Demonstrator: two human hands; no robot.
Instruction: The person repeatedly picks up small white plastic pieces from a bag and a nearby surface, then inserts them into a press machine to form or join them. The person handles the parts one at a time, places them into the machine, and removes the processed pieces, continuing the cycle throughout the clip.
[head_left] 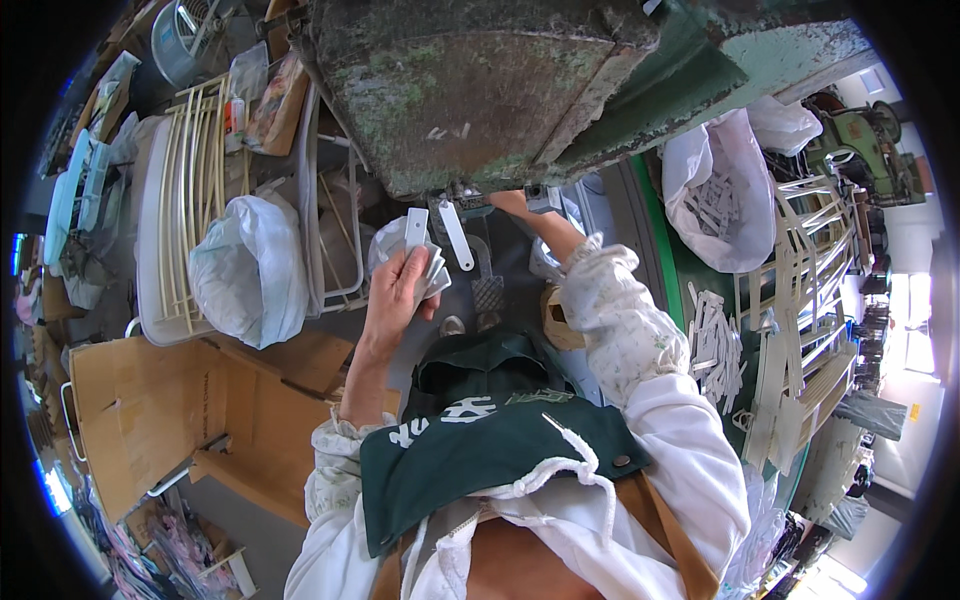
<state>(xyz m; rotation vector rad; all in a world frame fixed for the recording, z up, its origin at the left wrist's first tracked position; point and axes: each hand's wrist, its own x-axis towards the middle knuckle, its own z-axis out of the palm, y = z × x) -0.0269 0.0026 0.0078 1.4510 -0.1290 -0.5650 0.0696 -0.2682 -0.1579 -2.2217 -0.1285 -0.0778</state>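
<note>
My left hand point(398, 285) is closed around a small stack of flat, pale metal strips point(436, 268). One strip stands up past my fingers and has a small hole near its end. Just right of it, another pale strip point(456, 238) with rounded ends and holes juts down from the lower edge of a big worn green machine point(450, 110). My right hand point(512, 203) reaches in at that same edge, right of the jutting strip. Its fingers are small in view and partly hidden by the machine, so their grip does not show.
A foot pedal point(488, 292) lies below the machine. To the left stand a white plastic bag point(250, 270), long pale rods point(190, 200) and an opened cardboard box point(140, 410). On the right are a bag of strips point(715, 205), a loose strip pile point(716, 350) and stacked frames point(800, 300).
</note>
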